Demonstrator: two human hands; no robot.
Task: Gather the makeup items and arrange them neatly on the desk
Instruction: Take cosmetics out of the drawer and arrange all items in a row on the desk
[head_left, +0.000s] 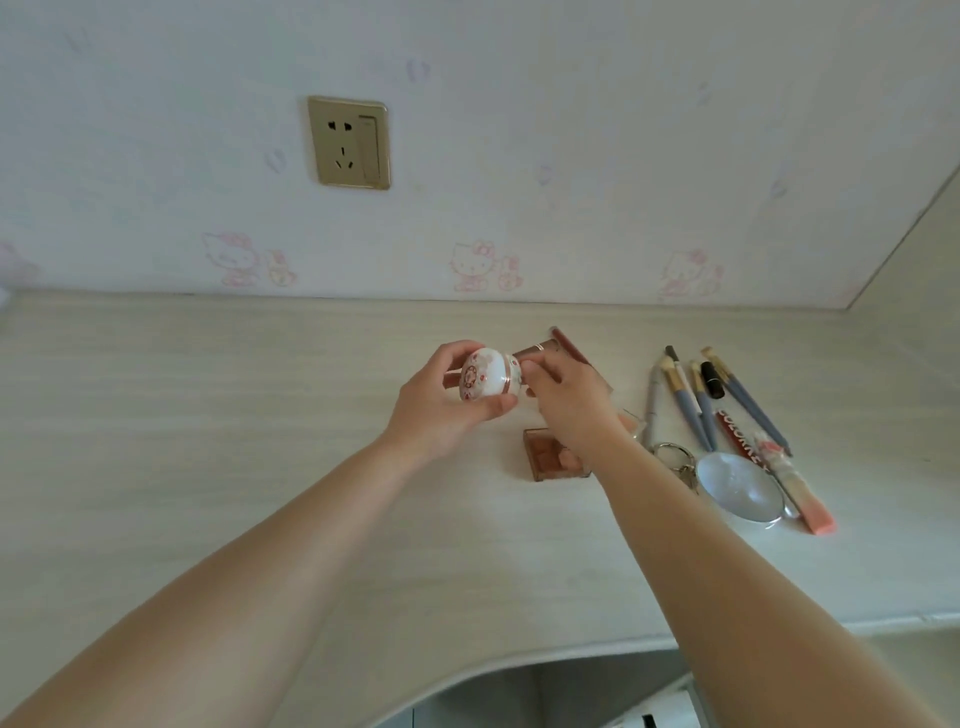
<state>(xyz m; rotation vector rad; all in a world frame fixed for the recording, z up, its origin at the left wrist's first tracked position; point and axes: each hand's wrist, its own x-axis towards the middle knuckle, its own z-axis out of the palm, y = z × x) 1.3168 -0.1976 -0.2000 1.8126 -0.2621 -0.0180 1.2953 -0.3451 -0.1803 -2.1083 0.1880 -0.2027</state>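
Left hand grips a round white floral jar, held above the desk near frame centre. Right hand touches the jar's 3 o'clock side, fingers curled; grip unclear. Small brown palette sits at the jar's 5 o'clock. Brushes, a round mirror and keyring lie grouped at 3–4 o'clock, well apart from the jar.

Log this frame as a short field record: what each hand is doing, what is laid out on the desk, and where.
left hand: grips round floral compact, lifted off desk
right hand: touches the compact's right side; grip unclear
desk: pale wood grain
under right hand: palette, partly hidden
right of hands: brushes, lipstick, keyring, round mirror
wall: socket
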